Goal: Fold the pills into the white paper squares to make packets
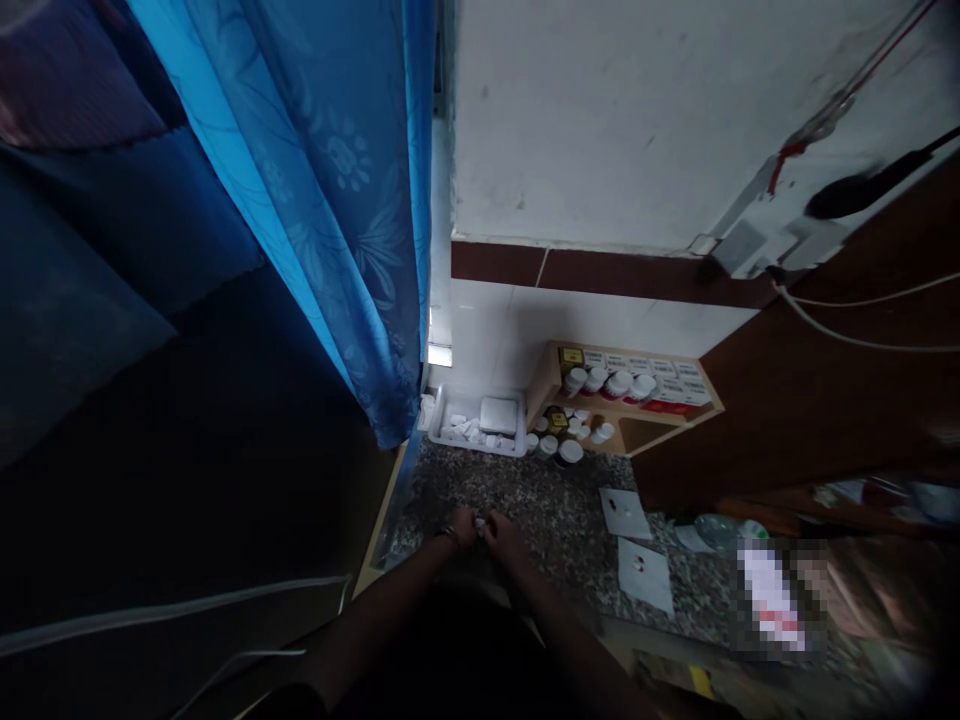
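Observation:
Near the front edge of the speckled stone counter, my left hand and my right hand are close together. Between their fingertips is a small whitish thing, too small to name; the fingers of both hands are closed on it. Beyond them, by the wall, a white tray holds small white folded packets and a white square stack. To the right of my hands lie two white paper sheets with small dark and red things on them.
A wooden shelf with white-capped bottles and boxes stands at the wall, more bottles beside it. Blue curtains hang left. A clear plastic bottle lies right. A power strip with cables is on the wall.

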Motion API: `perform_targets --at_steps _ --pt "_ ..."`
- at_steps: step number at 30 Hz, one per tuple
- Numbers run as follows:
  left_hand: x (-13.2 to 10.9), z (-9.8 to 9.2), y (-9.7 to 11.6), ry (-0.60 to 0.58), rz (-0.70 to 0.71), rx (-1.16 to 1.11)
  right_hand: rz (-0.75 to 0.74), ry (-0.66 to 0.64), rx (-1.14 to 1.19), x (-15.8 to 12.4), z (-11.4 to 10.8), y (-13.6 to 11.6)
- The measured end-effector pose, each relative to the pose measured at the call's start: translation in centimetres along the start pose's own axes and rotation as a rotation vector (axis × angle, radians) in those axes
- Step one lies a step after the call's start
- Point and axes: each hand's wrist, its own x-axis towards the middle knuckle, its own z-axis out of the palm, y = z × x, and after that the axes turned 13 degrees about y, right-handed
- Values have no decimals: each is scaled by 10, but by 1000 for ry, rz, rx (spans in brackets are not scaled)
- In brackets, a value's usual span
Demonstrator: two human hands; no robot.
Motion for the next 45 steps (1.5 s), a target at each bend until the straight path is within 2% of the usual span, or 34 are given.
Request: perform_targets --at_steps 3,6,13,20,22,24,26,29,37,45 --pt "3 4 -2 -6 -2 3 -168 -42 -33 -6 -11 2" --pt "7 8 -4 1 -17 -5 -238 -73 -99 -10 -16 4" --pt "10 12 -8 19 -39 -21 -180 -97 -86 -6 -14 4" --pt "4 7 -4 20 -22 -9 -160 -128 -83 2 -10 3" --pt "-2 4 -5 64 56 18 -148 -138 -79 4 -8 5" --pt "-9 -1 -7 135 214 51 -149 -144 -54 4 -5 7" --pt "-15 -6 -9 128 347 96 -149 -138 -21 4 -3 9" --pt "-18 -13 -9 87 448 179 -148 -123 22 4 0 11" --pt "-11 -14 -13 29 588 316 -171 -108 43 5 7 19" --pt "-6 -11 -8 -19 602 351 -220 -110 82 2 11 26"
